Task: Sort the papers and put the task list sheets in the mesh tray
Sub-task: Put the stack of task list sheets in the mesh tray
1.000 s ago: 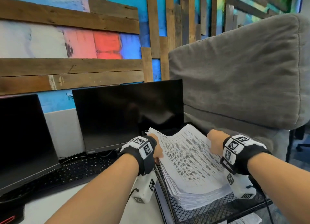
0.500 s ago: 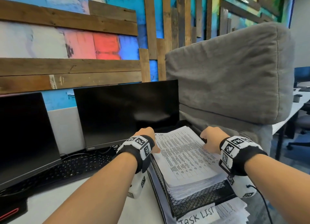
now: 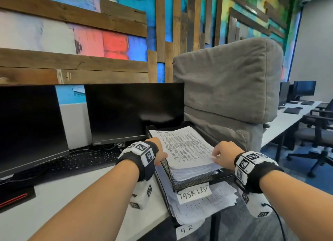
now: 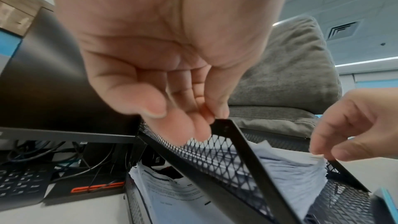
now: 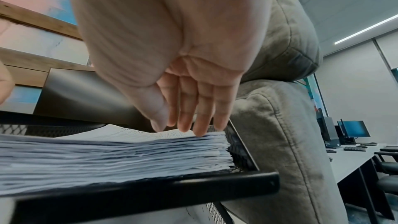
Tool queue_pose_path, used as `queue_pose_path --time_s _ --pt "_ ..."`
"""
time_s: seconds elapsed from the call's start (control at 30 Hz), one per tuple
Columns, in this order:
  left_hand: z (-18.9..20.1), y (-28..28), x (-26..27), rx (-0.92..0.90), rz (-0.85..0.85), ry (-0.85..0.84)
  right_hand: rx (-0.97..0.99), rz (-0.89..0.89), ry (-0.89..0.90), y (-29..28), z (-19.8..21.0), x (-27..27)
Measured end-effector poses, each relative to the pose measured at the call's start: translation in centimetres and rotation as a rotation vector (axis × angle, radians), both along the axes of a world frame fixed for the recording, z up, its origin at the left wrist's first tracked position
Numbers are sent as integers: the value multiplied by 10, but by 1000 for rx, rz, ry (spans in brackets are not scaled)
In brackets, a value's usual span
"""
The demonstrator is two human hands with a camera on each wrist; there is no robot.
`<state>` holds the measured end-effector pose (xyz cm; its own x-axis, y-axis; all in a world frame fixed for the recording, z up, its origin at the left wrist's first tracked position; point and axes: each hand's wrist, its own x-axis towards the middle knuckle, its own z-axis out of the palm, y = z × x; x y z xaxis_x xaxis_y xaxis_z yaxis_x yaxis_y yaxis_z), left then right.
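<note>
Both hands are lying loosely open: the left hand (image 3: 158, 151) touching the mesh tray (image 3: 196, 180) rim, the right hand's (image 3: 224, 155) fingertips (image 5: 199, 129) resting on the task list sheets (image 3: 182, 147).
A grey cushion (image 3: 228, 89) is crowding the tray's right side and a dark monitor (image 3: 129, 112) is standing behind; more papers (image 3: 203, 208) are filling the lower tray.

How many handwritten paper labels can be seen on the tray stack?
2. The TASK LIST label hangs on the front of the upper mesh tray; the HR label sits below, under the lower paper pile. Others may be hidden.
</note>
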<state>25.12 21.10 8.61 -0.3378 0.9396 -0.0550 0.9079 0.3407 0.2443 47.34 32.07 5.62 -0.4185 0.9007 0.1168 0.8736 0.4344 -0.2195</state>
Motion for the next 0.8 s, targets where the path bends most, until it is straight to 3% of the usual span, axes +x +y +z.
queue_pose_path --time_s 0.3,0.57,0.8 --pt "-4 -41 18 12 -77 -9 -25 39 -2 -39 -4 19" --pt "-31 -70 32 64 -114 -93 -62 64 97 -66 -28 20" --pt "-50 -81 34 -3 -208 -47 -101 66 99 -79 -45 18"
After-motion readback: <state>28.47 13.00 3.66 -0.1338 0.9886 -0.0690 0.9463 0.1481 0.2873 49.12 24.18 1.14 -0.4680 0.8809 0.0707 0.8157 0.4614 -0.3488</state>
